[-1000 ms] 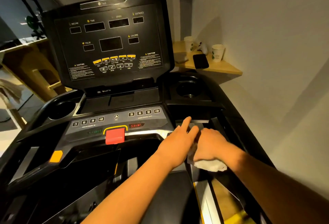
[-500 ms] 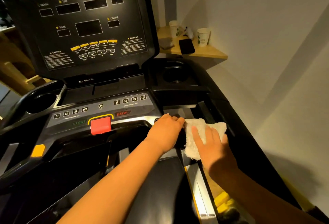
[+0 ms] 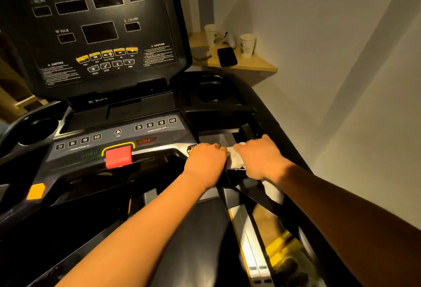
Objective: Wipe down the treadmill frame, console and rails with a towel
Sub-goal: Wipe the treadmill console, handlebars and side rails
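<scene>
The black treadmill console (image 3: 100, 36) fills the upper left, with a button panel (image 3: 145, 127) and a red safety key (image 3: 118, 156) below it. My left hand (image 3: 206, 161) curls over the front handlebar just right of the panel. My right hand (image 3: 262, 156) sits beside it, closed over a white towel (image 3: 235, 156) wrapped on the right handrail (image 3: 268, 131). A tail of the towel hangs under my right wrist. Most of the towel is hidden by the hand.
A wooden corner shelf (image 3: 257, 64) behind the treadmill carries two paper cups (image 3: 247, 44), a dark phone (image 3: 226, 56) and small items. The wall runs close along the right side. Cup holders (image 3: 210, 91) sit on both sides of the console. The belt (image 3: 200, 241) lies below my arms.
My right hand has gone from flat on the spread towel to closed around it on the rail, slightly farther forward. My left hand stays on the handlebar. The view has shifted a little.
</scene>
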Demonstrator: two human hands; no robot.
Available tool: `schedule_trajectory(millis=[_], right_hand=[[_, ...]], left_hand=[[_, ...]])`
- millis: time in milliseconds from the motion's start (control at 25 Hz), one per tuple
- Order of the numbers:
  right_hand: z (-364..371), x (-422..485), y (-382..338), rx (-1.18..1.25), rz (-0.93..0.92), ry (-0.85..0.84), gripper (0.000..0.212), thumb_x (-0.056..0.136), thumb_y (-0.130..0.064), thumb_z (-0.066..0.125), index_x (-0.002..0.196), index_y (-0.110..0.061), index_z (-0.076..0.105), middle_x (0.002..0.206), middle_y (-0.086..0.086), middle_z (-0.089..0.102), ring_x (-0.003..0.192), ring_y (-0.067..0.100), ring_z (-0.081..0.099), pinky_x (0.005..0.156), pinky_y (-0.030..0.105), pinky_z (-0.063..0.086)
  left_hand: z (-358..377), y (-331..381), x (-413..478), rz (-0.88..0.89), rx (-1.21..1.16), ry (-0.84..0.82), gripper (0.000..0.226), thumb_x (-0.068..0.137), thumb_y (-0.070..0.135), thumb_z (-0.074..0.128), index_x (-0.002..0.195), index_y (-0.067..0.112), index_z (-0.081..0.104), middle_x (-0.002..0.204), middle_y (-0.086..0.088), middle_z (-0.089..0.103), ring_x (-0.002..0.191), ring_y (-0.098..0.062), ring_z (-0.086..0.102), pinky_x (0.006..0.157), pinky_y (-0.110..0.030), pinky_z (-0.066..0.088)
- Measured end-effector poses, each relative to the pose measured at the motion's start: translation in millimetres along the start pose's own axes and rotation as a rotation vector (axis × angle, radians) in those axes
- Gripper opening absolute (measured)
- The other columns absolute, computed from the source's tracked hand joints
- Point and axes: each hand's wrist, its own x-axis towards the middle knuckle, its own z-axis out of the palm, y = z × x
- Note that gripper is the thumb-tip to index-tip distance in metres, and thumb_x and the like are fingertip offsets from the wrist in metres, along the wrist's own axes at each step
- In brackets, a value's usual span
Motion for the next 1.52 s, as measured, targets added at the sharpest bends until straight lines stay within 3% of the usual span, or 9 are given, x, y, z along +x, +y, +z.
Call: schedule_trajectory(millis=[200,360,560,680,840,1080,1280,1440,1520], right_hand=[[20,-52,-17,0.031,0.073,0.04,0.069,0.088,-0.017,0.055,0.149,-0.017,0.023,0.125,0.016,0.054,0.114,0.035,0.053,0.102,0.046,0.033],[-19,-91,2,0.352,-0.121,0.112,0.038,0.074,-0.013,0.062,0.111,-0.023,0.063,0.092,0.007,0.067,0.077,0.026,0.065,0.06,0.03,0.052],[-60,-25,72,0.187,0.187,0.276,0.059,0.084,-0.031,0.059,0.14,-0.038,0.041,0.133,0.005,0.05,0.117,0.03,0.048,0.093,0.044,0.044],[2,1,68,0.177,0.118,-0.033,0.06,0.085,-0.063,0.046,0.142,-0.046,0.036,0.161,-0.004,0.009,0.142,0.035,0.02,0.11,0.056,0.029],[15,39,63,0.167,0.191,-0.108,0.055,0.086,-0.046,0.054,0.137,-0.056,0.035,0.161,-0.011,-0.016,0.139,0.049,0.015,0.104,0.062,0.033],[5,51,35,-0.009,0.264,-0.063,0.06,0.081,-0.025,0.062,0.138,-0.039,0.048,0.161,0.006,-0.016,0.136,0.055,0.017,0.1,0.061,0.038],[24,-8,41,-0.19,-0.013,-0.121,0.061,0.089,-0.035,0.057,0.146,-0.034,0.035,0.163,0.0,-0.009,0.14,0.057,0.003,0.108,0.063,0.028],[29,-28,71,-0.157,-0.197,0.147,0.05,0.062,-0.037,0.082,0.111,-0.038,0.068,0.155,0.014,0.029,0.117,0.058,0.048,0.071,0.054,0.056],[20,-2,72,0.034,-0.053,0.08,0.048,0.071,-0.036,0.074,0.116,-0.046,0.058,0.159,0.013,0.01,0.123,0.051,0.038,0.08,0.05,0.053]], left_hand=[[-1,2,-3,-0.021,-0.031,0.019,0.043,0.09,0.008,0.054,0.133,0.01,0.049,0.127,-0.01,0.059,0.113,-0.03,0.057,0.094,-0.036,0.044],[0,1,-3,-0.022,-0.042,0.029,0.044,0.089,0.008,0.056,0.133,0.01,0.048,0.128,-0.01,0.057,0.114,-0.029,0.055,0.092,-0.035,0.044],[1,4,-2,-0.038,-0.056,0.015,0.043,0.091,0.007,0.055,0.134,0.011,0.047,0.127,-0.01,0.057,0.112,-0.028,0.055,0.091,-0.035,0.044],[6,0,-2,-0.042,-0.082,0.055,0.046,0.092,0.009,0.055,0.137,0.012,0.044,0.13,-0.01,0.056,0.116,-0.028,0.053,0.097,-0.035,0.043],[3,4,-3,-0.023,-0.063,0.066,0.044,0.093,0.01,0.052,0.137,0.01,0.043,0.13,-0.011,0.055,0.117,-0.028,0.051,0.104,-0.034,0.035],[2,4,-7,-0.021,-0.047,0.063,0.045,0.091,0.011,0.053,0.135,0.012,0.042,0.128,-0.008,0.053,0.115,-0.026,0.05,0.103,-0.032,0.033],[5,2,-8,-0.023,-0.042,0.046,0.049,0.088,0.014,0.058,0.134,0.013,0.042,0.126,-0.006,0.054,0.114,-0.024,0.05,0.101,-0.03,0.033],[11,2,-7,-0.03,-0.035,0.061,0.044,0.09,0.013,0.054,0.132,0.013,0.042,0.125,-0.008,0.054,0.114,-0.026,0.05,0.11,-0.033,0.028],[16,3,-4,-0.027,-0.025,0.071,0.043,0.09,0.012,0.052,0.131,0.012,0.042,0.124,-0.009,0.055,0.113,-0.027,0.052,0.113,-0.036,0.026]])
